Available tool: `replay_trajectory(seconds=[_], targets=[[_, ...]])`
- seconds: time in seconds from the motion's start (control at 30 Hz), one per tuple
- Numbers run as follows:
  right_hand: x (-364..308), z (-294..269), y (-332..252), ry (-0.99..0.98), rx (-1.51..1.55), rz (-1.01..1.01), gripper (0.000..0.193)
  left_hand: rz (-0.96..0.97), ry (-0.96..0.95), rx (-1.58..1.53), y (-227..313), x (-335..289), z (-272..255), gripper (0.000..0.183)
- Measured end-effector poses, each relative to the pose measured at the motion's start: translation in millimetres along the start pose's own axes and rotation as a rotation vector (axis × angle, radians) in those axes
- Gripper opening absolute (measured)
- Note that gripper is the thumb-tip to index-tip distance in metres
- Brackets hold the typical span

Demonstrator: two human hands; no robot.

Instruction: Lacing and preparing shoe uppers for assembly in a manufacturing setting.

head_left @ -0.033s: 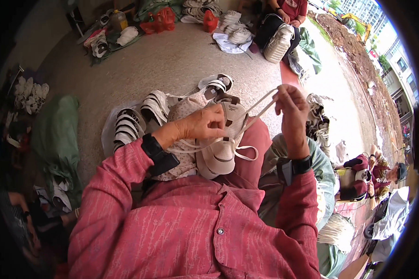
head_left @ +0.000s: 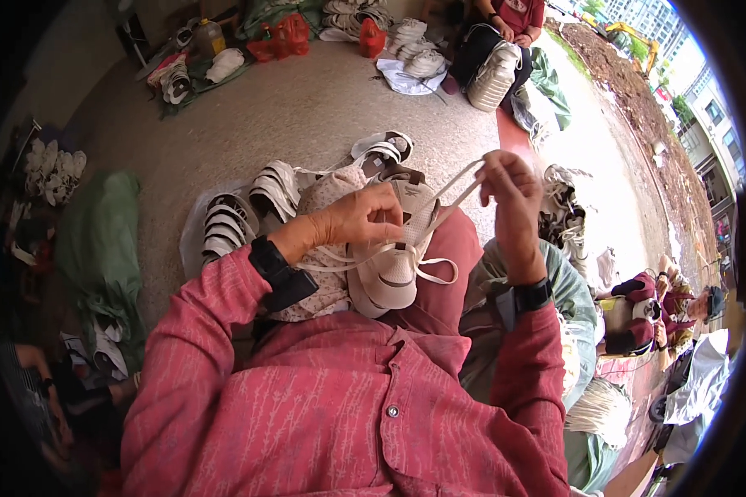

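Observation:
A beige sneaker [head_left: 387,282] lies on my lap, its toe toward me, partly laced. Over its lacing area my left hand [head_left: 348,222] is curled, thumb and fingertips at the eyelet edge; what lies right under the fingertips is partly hidden. To the right, raised above my thigh, my right hand [head_left: 512,189] pinches a pale shoelace [head_left: 458,180]. Two strands of it run down to the shoe. A loose lace loop [head_left: 441,272] sticks out at the shoe's right side, and another strand passes under my left wrist.
Strappy white shoes [head_left: 226,224] stand ahead on the left, with more shoes [head_left: 383,151] beyond my knees. A green sack [head_left: 108,236] is at far left. Red bags [head_left: 288,37] lie at the back. Another person [head_left: 510,33] sits ahead, holding a shoe bundle [head_left: 495,76].
My right hand has shifted slightly left with the pinched lace. My left hand and the sneaker have hardly moved.

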State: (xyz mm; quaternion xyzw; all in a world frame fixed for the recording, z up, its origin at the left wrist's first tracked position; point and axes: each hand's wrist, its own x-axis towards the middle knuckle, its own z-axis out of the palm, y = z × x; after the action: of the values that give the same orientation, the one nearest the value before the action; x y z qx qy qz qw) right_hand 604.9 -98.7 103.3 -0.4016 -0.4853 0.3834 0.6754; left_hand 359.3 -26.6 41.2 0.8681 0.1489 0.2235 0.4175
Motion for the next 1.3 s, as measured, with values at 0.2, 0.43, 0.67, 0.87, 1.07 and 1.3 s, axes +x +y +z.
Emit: replay_trajectory(seconds=[0.2,0.43,0.67,0.87,1.07,1.3], targets=[[-25.9,36.8,-14.4,-0.228,-0.249,0.030,0.011,-0.054,0.221,-0.157,54.6,11.6,-0.7,0.049],[-19.3,54.1,-15.0,-0.299,-0.267,-0.060,0.006,-0.197,0.349,-0.642,69.9,0.8,-5.1,0.024],[-16.8,65.3,5.7,-0.254,-0.210,0.096,0.009,-0.188,0.476,-0.661,57.3,-3.1,-2.8,0.021],[-18.7,70.3,9.0,-0.261,-0.253,0.050,0.011,-0.210,0.389,-0.688,55.1,-10.5,-3.2,0.020],[-20.0,69.8,5.0,-0.291,-0.323,0.111,0.019,-0.255,0.381,-0.630,53.2,-10.7,-0.7,0.016],[-13.7,62.6,6.8,-0.398,-0.222,0.200,0.010,-0.255,0.393,-0.506,49.3,-9.5,-1.6,0.017]])
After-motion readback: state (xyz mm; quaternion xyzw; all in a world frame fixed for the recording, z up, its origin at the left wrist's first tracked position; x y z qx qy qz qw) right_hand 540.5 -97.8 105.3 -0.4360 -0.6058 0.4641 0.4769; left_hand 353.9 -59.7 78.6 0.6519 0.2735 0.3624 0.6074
